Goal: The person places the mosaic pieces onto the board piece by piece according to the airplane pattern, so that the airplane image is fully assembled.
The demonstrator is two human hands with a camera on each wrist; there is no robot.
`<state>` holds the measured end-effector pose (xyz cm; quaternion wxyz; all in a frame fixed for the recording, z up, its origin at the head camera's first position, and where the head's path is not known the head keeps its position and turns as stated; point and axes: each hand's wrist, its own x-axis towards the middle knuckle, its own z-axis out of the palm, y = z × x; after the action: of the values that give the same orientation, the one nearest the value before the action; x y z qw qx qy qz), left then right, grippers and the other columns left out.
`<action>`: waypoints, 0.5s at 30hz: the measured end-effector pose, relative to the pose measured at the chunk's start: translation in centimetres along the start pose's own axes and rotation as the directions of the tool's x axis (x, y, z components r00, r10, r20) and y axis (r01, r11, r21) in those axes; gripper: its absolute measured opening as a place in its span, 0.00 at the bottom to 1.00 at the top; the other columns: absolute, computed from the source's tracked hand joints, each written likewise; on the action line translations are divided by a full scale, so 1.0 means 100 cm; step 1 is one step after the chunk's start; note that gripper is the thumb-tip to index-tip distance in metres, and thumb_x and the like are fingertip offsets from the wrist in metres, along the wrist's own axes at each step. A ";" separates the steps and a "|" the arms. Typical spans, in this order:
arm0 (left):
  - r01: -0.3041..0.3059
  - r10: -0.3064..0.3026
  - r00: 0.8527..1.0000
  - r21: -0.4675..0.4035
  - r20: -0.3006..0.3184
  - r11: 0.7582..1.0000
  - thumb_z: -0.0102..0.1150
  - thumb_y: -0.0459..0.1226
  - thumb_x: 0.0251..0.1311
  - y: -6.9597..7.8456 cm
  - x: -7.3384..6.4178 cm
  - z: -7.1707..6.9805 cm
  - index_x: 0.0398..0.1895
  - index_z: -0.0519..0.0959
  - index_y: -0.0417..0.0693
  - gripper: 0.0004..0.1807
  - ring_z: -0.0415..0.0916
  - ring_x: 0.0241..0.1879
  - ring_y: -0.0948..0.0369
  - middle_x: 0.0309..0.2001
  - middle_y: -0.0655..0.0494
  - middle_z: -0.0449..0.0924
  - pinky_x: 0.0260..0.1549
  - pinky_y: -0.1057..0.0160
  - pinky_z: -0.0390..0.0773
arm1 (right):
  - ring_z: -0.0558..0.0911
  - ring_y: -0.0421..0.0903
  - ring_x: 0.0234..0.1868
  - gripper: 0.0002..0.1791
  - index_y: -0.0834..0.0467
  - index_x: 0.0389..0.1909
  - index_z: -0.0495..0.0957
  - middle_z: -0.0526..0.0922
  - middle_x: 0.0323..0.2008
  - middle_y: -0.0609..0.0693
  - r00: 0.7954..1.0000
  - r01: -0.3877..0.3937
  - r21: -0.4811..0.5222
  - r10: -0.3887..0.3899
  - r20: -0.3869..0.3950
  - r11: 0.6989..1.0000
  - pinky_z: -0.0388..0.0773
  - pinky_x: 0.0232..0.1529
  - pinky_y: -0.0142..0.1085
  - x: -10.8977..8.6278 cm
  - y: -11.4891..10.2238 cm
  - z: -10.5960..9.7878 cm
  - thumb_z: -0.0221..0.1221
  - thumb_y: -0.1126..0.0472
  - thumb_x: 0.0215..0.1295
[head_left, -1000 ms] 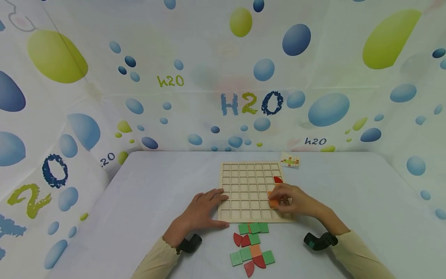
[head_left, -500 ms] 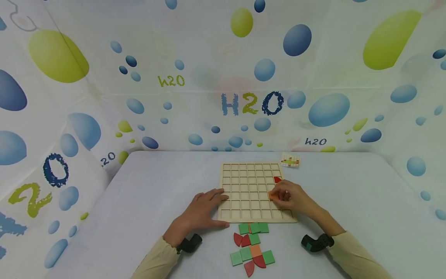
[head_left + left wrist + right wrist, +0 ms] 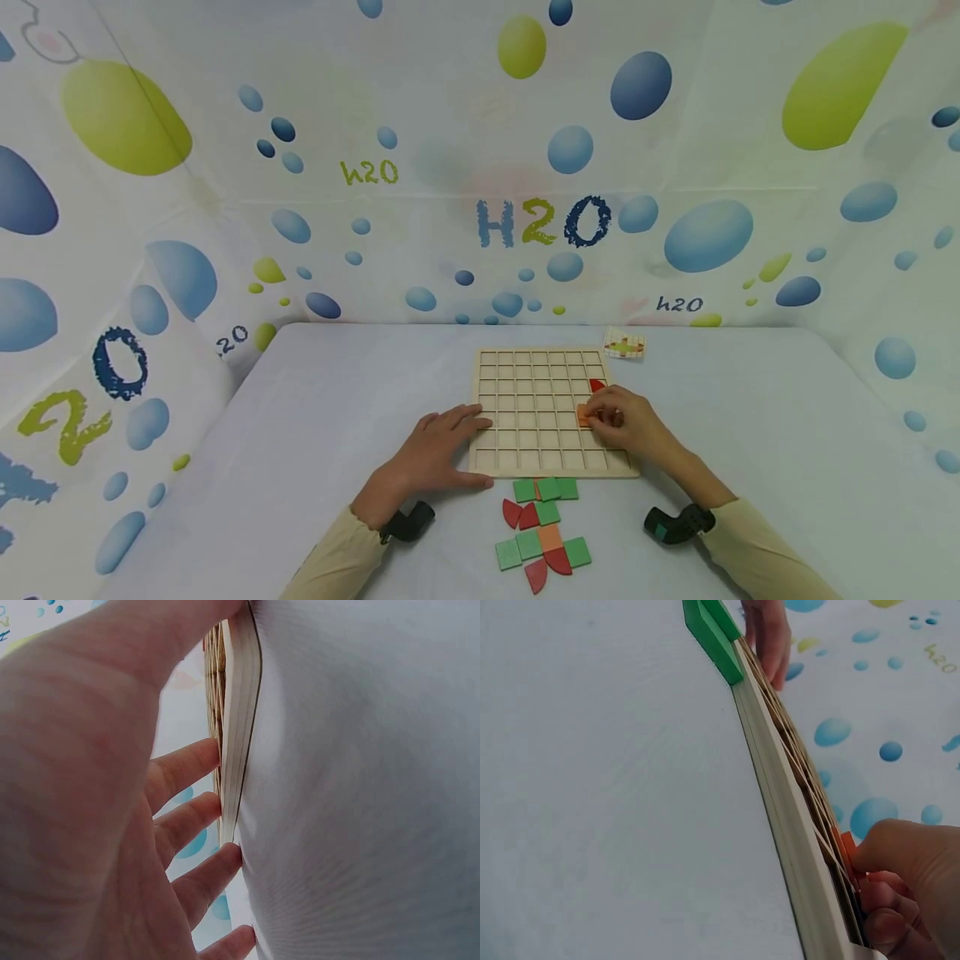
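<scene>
A square wooden grid board (image 3: 525, 421) lies on the white table. My right hand (image 3: 626, 421) is over its right side, thumb and fingertips pinching a small orange tile (image 3: 582, 416) at one of the cells. The right wrist view shows that orange tile (image 3: 847, 849) tilted up from the grid beside the thumb. Just beyond the fingers, a red quarter-circle piece (image 3: 596, 386) sits on the board, partly hidden. My left hand (image 3: 438, 450) rests at the board's left edge with fingers spread; in the left wrist view its fingertips (image 3: 206, 754) touch the board's side.
In front of the board lie loose pieces: several green squares (image 3: 508, 556), red quarter-circles (image 3: 536, 575) and an orange square (image 3: 550, 536). A small patterned card (image 3: 624, 344) lies past the far right corner. A printed cloth (image 3: 420, 233) hangs behind the table.
My right hand has shifted slightly left and away from me at the grid. A lower orange patch seen under its fingers one second ago no longer shows. The left hand stays in place.
</scene>
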<state>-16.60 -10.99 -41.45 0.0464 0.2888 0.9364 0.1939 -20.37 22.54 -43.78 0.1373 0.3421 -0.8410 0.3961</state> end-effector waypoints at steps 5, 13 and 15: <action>0.004 -0.004 1.000 -0.005 0.007 1.000 0.70 0.57 0.49 -0.001 0.000 0.000 0.66 0.70 0.53 0.41 0.60 0.69 0.51 0.70 0.50 0.63 0.63 0.38 0.59 | 0.73 0.34 0.25 0.11 0.63 0.35 0.81 0.82 0.34 0.54 0.999 -0.030 -0.021 0.029 -0.039 0.999 0.72 0.22 0.27 -0.001 0.001 0.002 0.65 0.78 0.52; 0.008 -0.008 1.000 -0.011 0.008 1.000 0.70 0.58 0.49 -0.001 0.000 0.001 0.66 0.70 0.53 0.42 0.60 0.69 0.51 0.71 0.51 0.62 0.63 0.38 0.59 | 0.72 0.34 0.27 0.08 0.63 0.35 0.83 0.82 0.38 0.55 0.994 -0.106 -0.050 0.104 -0.046 0.993 0.72 0.24 0.27 -0.002 -0.002 0.004 0.65 0.75 0.55; 0.007 -0.007 1.000 -0.008 0.007 1.000 0.70 0.58 0.49 -0.002 0.000 0.001 0.66 0.70 0.53 0.42 0.60 0.69 0.51 0.71 0.51 0.62 0.63 0.38 0.59 | 0.72 0.34 0.27 0.08 0.63 0.35 0.83 0.81 0.38 0.54 0.991 -0.126 -0.051 0.124 -0.043 0.991 0.72 0.25 0.27 -0.002 -0.004 0.003 0.65 0.75 0.56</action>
<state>-16.65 -11.12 -41.61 0.0514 0.2861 0.9364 0.1968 -19.97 22.19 -43.85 0.1379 0.2771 -0.8682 0.3878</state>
